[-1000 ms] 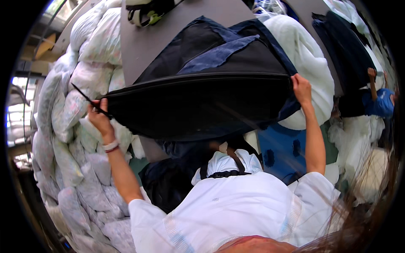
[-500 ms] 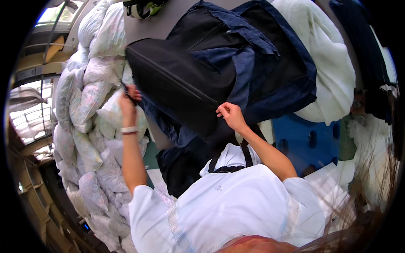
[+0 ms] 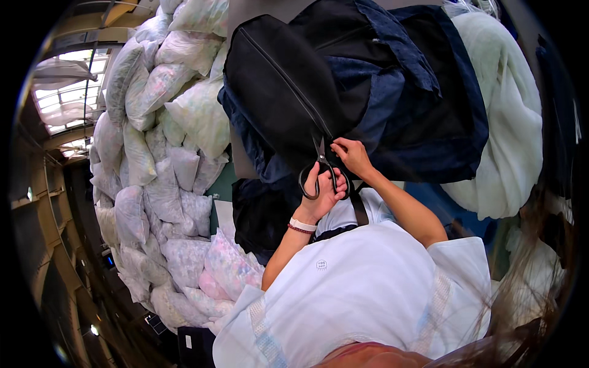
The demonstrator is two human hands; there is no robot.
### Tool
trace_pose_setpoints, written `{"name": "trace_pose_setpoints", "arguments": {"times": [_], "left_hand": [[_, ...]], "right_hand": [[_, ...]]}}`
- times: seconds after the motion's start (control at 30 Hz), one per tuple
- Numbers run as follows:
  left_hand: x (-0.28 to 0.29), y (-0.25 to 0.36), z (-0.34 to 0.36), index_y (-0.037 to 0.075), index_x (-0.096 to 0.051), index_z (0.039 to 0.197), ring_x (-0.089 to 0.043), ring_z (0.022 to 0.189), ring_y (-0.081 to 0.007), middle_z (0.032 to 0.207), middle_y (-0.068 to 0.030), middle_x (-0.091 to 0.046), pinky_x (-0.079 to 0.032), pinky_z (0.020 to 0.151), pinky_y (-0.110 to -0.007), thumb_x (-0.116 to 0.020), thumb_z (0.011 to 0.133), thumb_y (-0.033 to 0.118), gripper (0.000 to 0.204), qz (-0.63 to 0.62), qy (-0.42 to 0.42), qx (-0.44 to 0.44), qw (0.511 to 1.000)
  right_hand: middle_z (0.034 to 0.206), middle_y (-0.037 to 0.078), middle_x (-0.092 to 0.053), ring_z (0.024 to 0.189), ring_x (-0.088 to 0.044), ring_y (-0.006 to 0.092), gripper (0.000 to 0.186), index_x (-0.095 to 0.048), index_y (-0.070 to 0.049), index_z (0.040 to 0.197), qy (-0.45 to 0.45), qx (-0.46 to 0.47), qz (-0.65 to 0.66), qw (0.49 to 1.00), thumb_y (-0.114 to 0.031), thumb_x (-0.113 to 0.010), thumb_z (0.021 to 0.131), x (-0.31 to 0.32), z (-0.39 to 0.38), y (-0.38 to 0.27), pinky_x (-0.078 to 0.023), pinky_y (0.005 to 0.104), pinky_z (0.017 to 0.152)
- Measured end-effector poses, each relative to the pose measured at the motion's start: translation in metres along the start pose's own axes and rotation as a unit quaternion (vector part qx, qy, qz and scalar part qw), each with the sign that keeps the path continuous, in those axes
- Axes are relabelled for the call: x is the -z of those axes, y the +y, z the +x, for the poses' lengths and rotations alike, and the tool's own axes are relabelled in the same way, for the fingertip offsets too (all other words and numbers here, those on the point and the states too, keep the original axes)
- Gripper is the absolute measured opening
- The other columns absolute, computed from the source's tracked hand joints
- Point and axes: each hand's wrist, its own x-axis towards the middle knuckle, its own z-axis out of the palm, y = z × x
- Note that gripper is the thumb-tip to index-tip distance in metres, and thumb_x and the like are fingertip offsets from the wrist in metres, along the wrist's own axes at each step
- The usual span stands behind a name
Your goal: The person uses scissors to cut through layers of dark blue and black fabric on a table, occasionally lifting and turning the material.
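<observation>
A pair of scissors (image 3: 321, 147) with black handle loops is in my left hand (image 3: 327, 195), fingers through the loops. Its blades appear slightly parted and point away from me at the lower end of a long zipper (image 3: 279, 67). The zipper runs along a black fabric piece with navy blue cloth (image 3: 392, 101), which looks like a sewn cover. My right hand (image 3: 354, 157) is closed in a pinch at the zipper's near end, just right of the blades. What its fingertips grip is too small to make out.
Stuffed clear bags (image 3: 199, 110) with pale contents are piled high on the left. A fluffy white textile (image 3: 500, 122) lies right of the black and navy fabric. More dark cloth (image 3: 261, 214) hangs by my waist. A grey tabletop (image 3: 257, 9) shows at the far side.
My left hand has come from beside the bags on the left to the zipper's end, with scissors now plainly visible. My right hand stays pinched there. The view has shifted.
</observation>
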Motion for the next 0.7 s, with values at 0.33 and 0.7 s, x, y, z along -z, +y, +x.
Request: {"name": "trace_pose_setpoints", "arguments": {"times": [0.33, 0.7], "left_hand": [[-0.012, 0.025, 0.009, -0.004, -0.049, 0.098, -0.041, 0.066, -0.0138, 0.076, -0.0055, -0.042, -0.036, 0.051, -0.020, -0.044, 0.088, 0.054, 0.059, -0.050, 0.033, 0.075, 0.995], [-0.001, -0.010, 0.026, 0.005, -0.049, 0.097, -0.042, 0.062, -0.0135, 0.070, -0.0020, -0.042, -0.035, 0.049, -0.023, -0.042, 0.090, 0.044, 0.041, 0.079, 0.069, -0.136, 0.985]], "right_hand": [[0.078, 0.018, -0.064, 0.073, -0.063, 0.0336, 0.017, -0.065, 0.001, 0.089, 0.018, 0.071, -0.043, 0.996, -0.014, -0.060, 0.080, 0.008, -0.005, 0.009, -0.049, 0.0358, 0.063], [0.082, 0.016, -0.064, 0.075, -0.062, 0.0323, 0.018, -0.065, 0.000, 0.090, -0.059, 0.125, 0.010, 0.990, -0.014, -0.061, 0.079, 0.022, 0.006, -0.003, -0.048, 0.0354, 0.065]]}}
